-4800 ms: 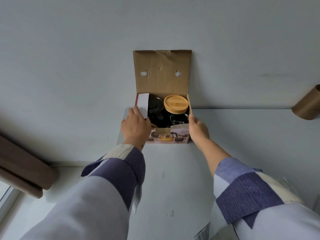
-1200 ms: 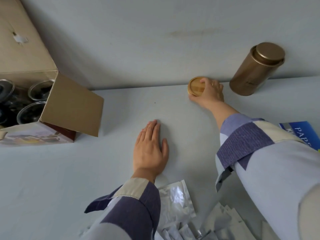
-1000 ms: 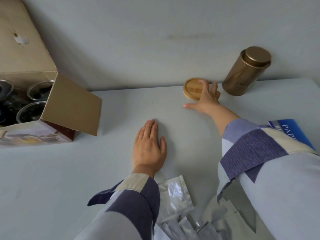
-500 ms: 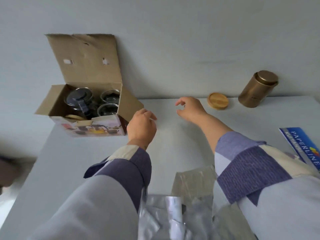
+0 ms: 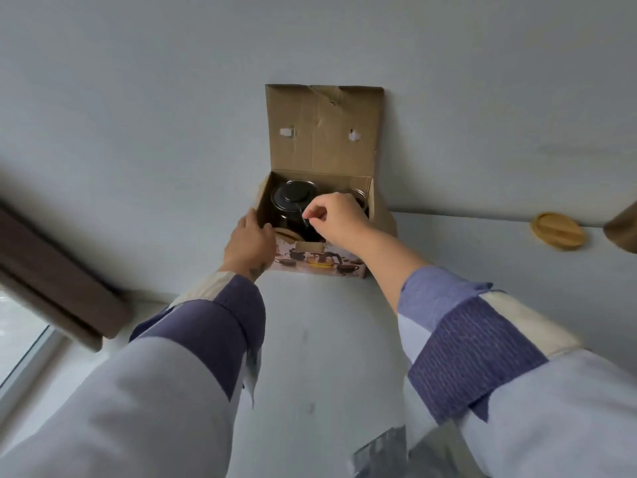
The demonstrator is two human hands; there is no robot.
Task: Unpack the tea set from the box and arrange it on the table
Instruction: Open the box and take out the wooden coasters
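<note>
An open cardboard box (image 5: 324, 132) stands against the wall at the table's far edge, its lid flap upright. Inside sits a dark glass teapot (image 5: 293, 201) with a black lid; a glass cup (image 5: 355, 194) shows behind my right hand. My left hand (image 5: 250, 243) grips the box's front left corner. My right hand (image 5: 336, 215) reaches into the box, fingers pinched at the teapot's handle. A round wooden coaster (image 5: 556, 234) lies on the table to the right.
A gold tin (image 5: 624, 229) is cut off at the right edge beside the coaster. Silver foil packets (image 5: 382, 450) lie at the near table edge. A brown ledge (image 5: 51, 284) and a window sit to the left, below the white table (image 5: 327, 339).
My right hand left the wooden coaster on the table and moved into the box onto the teapot. My left hand went from the tabletop to the box's corner. The view swung left.
</note>
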